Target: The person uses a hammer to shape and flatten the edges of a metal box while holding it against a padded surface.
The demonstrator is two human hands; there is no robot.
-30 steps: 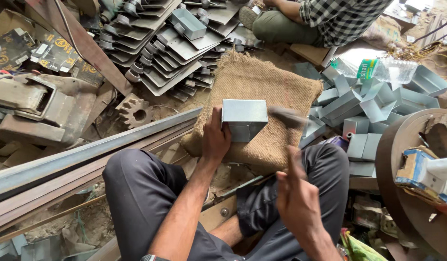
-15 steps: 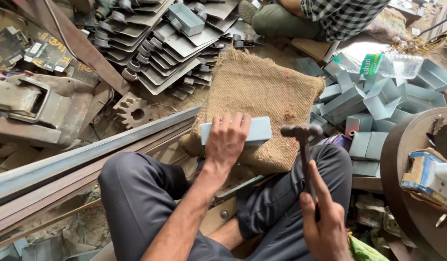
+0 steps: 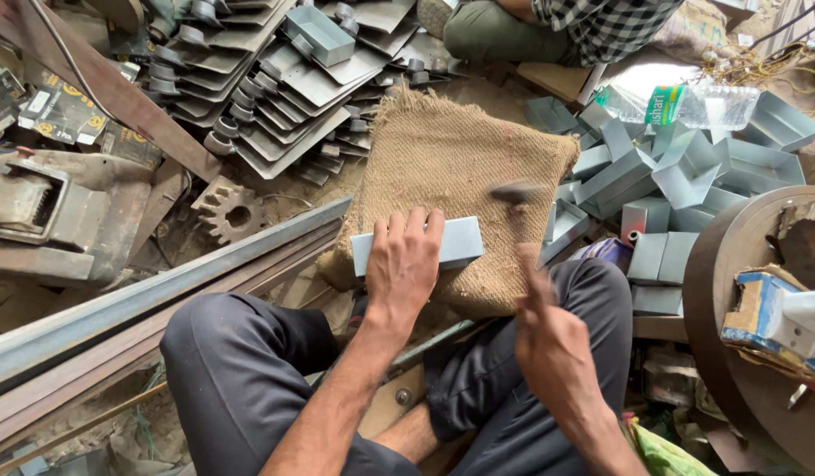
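My left hand presses a grey sheet-metal box flat against a burlap-covered block in front of my knees. In my right hand I grip the handle of a hammer, whose head is blurred in motion just above and to the right of the box's right end. Both my legs, in dark trousers, frame the block.
A pile of folded grey metal boxes lies at right beside a plastic bottle. Stacked metal plates lie at top left, a steel rail runs diagonally at left. Another person sits at top. A round wooden table stands right.
The box went from standing on end to lying flat on the burlap under my left hand. My right hand brought the hammer up, and its head now swings above the box's right end.
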